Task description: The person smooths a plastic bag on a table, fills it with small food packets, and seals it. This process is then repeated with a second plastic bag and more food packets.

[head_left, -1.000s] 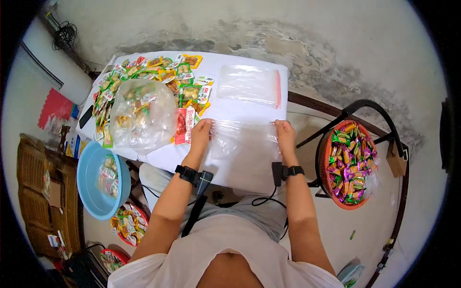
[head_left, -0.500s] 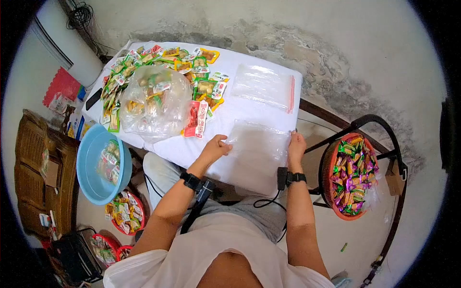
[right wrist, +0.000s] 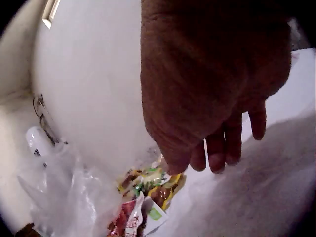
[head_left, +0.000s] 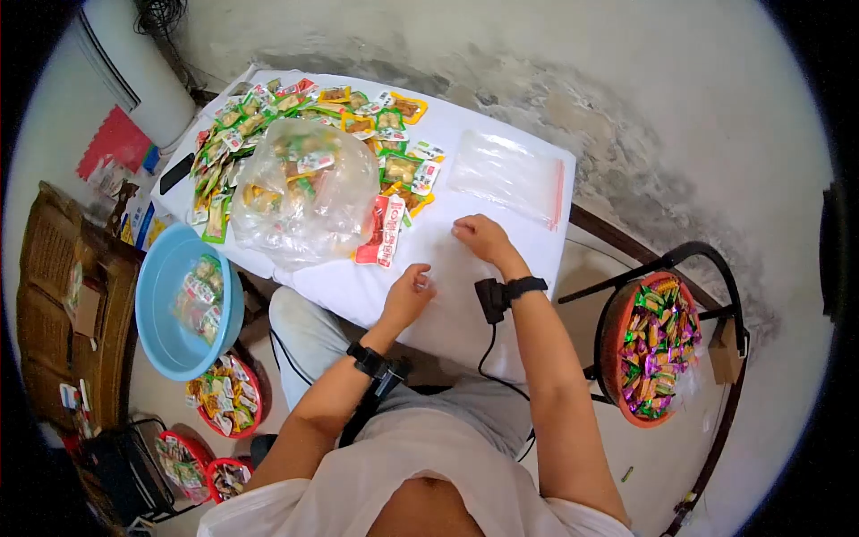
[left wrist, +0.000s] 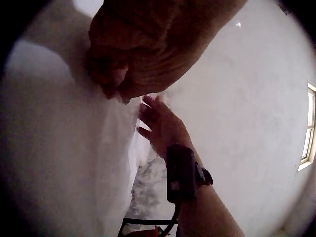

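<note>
Head view: left hand (head_left: 409, 297) over the near part of the counter (head_left: 358, 291), fingers loosely bent, with a gap at the tips and nothing visible in them. Right hand (head_left: 484, 238) farther from the body, fingers loosely extended toward the packets; no hold seen. Grey area between and beyond the hands: clear film or shadow, cannot tell. Flat clear bags (head_left: 508, 179) lie beyond the right hand, apart from it; number of layers not readable. Bulging clear bag (head_left: 309, 192) stands left of the hands; crumpled film blurs the packets inside and covers part of the packet pile (head_left: 234, 143). Red-and-white packet (head_left: 380, 234) beside that bag, print too small to read. Blue basin (head_left: 188, 300) at left holds bagged packets.

Left wrist view: left hand large, dark, cut off at the top edge; fingers curled inward, tips partly hidden, contact not resolvable. Right hand beyond it, fingers apart.

Right wrist view: right hand underexposed, cut off at the top; fingers point down, slightly spread, nothing seen in them. Bulging clear bag at lower left, cropped; packets partly behind the thumb.
</note>
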`<state>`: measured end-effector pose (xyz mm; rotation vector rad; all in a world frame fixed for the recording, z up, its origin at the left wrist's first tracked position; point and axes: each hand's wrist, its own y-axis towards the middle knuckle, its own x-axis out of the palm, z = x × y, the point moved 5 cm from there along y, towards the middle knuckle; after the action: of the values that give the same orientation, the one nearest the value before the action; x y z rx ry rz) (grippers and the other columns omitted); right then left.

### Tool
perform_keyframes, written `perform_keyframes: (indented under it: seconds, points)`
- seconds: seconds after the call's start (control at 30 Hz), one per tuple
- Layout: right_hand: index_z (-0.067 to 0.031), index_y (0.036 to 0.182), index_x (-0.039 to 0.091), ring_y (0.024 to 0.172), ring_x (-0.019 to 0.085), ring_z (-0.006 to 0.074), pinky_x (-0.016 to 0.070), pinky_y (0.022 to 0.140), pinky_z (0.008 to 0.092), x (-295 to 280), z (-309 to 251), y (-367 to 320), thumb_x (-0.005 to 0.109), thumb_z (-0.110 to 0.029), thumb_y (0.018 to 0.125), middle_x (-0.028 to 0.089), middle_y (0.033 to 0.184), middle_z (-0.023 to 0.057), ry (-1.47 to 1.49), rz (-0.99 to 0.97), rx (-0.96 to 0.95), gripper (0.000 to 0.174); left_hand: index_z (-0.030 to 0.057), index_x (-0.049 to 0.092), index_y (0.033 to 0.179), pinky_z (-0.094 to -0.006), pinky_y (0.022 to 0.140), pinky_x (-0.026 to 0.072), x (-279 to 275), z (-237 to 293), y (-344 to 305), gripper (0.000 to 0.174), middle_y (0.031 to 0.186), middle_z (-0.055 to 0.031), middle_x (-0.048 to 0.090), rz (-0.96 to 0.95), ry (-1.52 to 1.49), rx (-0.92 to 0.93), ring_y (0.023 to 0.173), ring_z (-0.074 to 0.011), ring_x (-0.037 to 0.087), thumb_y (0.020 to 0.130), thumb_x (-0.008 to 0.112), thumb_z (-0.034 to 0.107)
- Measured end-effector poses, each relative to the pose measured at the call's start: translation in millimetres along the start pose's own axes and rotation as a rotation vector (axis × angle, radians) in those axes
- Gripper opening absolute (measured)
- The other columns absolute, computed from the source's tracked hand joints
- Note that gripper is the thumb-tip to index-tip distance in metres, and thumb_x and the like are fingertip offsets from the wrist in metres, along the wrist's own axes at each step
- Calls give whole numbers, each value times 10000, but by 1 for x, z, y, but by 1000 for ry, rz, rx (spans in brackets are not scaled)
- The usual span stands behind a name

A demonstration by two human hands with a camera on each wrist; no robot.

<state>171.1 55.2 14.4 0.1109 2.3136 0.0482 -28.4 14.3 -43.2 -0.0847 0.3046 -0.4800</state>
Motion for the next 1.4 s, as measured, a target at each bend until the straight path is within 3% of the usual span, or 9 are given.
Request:
perform_keyframes:
  seconds: [0.13, 0.43, 0.67, 0.87, 0.93, 1.1, 1.27, 1.33, 1.4]
  points:
    - [-55, 898, 672, 804, 621, 327, 487, 731, 385, 15, 3, 11, 631, -297, 793, 659, 878, 173, 30, -235, 146, 267, 52, 513, 1159, -289, 652, 488, -8, 0, -4, 411, 852, -81, 612, 40, -1, 16, 715, -162, 594, 776, 659, 96]
    - [-32, 866, 665, 697, 581, 138, 469, 648, 279, 5, 16, 7, 642, -212, 805, 652, 768, 59, 348, -98, 240, 192, 19, 565, 1062, -214, 580, 468, -18, -16, -21, 205, 812, -48, 626, 55, -499, -179, 678, -102, 587, 864, 575, 75]
    - [-35, 851, 657, 669, 540, 92, 449, 619, 246, -1, 20, 4, 637, -190, 813, 620, 740, 16, 473, -85, 249, 161, 39, 578, 1008, -208, 550, 434, -13, -17, -15, 138, 782, -22, 602, 85, -514, -189, 641, -82, 546, 872, 556, 44]
    - [-35, 831, 650, 631, 516, 78, 430, 584, 237, -6, 19, 6, 623, -189, 823, 592, 700, 0, 576, -55, 275, 157, 31, 596, 976, -188, 537, 386, -28, -9, -22, 152, 684, 24, 533, 239, -117, 3, 585, -48, 465, 843, 531, -8]
    - [-35, 835, 648, 628, 518, 80, 430, 582, 237, -4, 18, 6, 624, -191, 824, 590, 696, 1, 596, -53, 289, 158, 67, 615, 953, -288, 539, 438, -36, 7, -25, 181, 600, -36, 526, 304, 24, 111, 557, -124, 524, 782, 567, 29]
    - [-32, 860, 643, 622, 537, 105, 443, 589, 247, -6, 1, 12, 632, -204, 819, 594, 680, 25, 513, 2, 323, 177, 42, 613, 999, -254, 569, 427, -49, 27, -17, 214, 679, -23, 555, 175, 271, 113, 583, -112, 498, 801, 532, 56]
    - [-27, 971, 618, 725, 609, 225, 482, 667, 326, -33, -5, 13, 645, -244, 797, 629, 833, 117, 181, 438, -34, 280, 40, 608, 957, -264, 581, 432, -47, 11, -10, 180, 676, -25, 552, 185, 261, 79, 588, -116, 501, 792, 541, 68]
    - [-33, 996, 607, 757, 611, 245, 483, 684, 341, -47, 4, -3, 654, -256, 786, 626, 865, 127, 84, 466, 11, 310, 64, 606, 910, -337, 579, 462, -46, 5, -12, 144, 663, -128, 586, 211, 267, 65, 609, -248, 591, 795, 536, 114]
    - [-38, 1027, 591, 787, 613, 271, 484, 704, 358, -68, 16, -35, 669, -280, 768, 624, 886, 140, -29, 430, 134, 363, 60, 602, 911, -327, 578, 462, -41, -27, -4, 142, 654, -107, 587, 173, 164, 37, 603, -219, 591, 809, 544, 141]
